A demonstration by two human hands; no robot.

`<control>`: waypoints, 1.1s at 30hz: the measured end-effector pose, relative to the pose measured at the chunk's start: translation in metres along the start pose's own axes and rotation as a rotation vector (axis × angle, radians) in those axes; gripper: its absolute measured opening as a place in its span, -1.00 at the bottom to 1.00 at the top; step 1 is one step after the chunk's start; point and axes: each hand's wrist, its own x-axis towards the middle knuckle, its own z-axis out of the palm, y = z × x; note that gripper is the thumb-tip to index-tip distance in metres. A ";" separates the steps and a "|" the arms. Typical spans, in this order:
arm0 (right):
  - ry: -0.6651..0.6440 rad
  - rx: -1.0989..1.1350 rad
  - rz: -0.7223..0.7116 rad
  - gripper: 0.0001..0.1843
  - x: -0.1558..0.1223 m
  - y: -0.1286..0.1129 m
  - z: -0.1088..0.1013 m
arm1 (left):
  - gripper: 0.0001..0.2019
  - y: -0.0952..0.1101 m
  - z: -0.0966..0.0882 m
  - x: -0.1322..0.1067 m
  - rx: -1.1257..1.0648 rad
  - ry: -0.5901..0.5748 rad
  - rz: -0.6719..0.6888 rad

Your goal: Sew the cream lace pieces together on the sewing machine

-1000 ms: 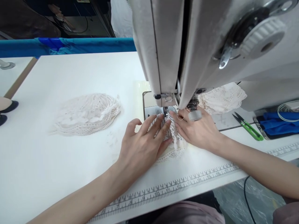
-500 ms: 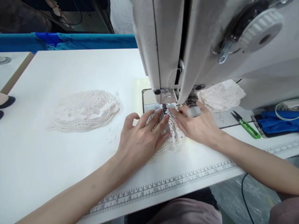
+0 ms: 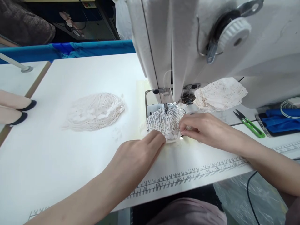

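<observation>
Two hands on one lace (image 3: 165, 123). It lies flat on the bed of the sewing machine (image 3: 187, 47), with its far edge under the needle. Left hand (image 3: 136, 156): fingers pressed together and curled, tips on the lace's near-left edge. I can't tell if they grip or only press. Right hand (image 3: 206, 129): thumb and forefinger pinch the lace's right edge, other fingers curled in. I see a lace pile (image 3: 95, 111) on the table (image 3: 58, 156), left of the machine. A second pile (image 3: 221, 93) sits far right, under the machine arm. Green snips (image 3: 249, 124) lie right of the right hand, near a blue cloth (image 3: 281, 120). A ruler (image 3: 187, 175) runs along the near table edge.
</observation>
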 end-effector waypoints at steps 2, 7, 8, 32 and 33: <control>0.031 0.064 0.040 -0.82 0.000 -0.002 -0.001 | -0.81 0.000 -0.003 0.003 -0.129 -0.004 -0.115; 0.120 -0.081 -0.024 -0.88 0.003 -0.003 0.009 | -0.83 -0.006 -0.010 0.023 -0.133 -0.016 -0.133; 0.159 -0.152 -0.047 -0.85 0.004 -0.001 0.012 | -0.79 -0.009 -0.010 0.028 -0.107 -0.032 -0.115; 0.417 -0.464 -0.349 -0.73 0.007 0.005 0.029 | -0.76 -0.026 0.011 0.029 0.157 0.201 0.328; 0.414 -0.493 -0.374 -0.73 0.006 0.004 0.029 | -0.77 -0.024 0.015 0.025 0.250 0.263 0.337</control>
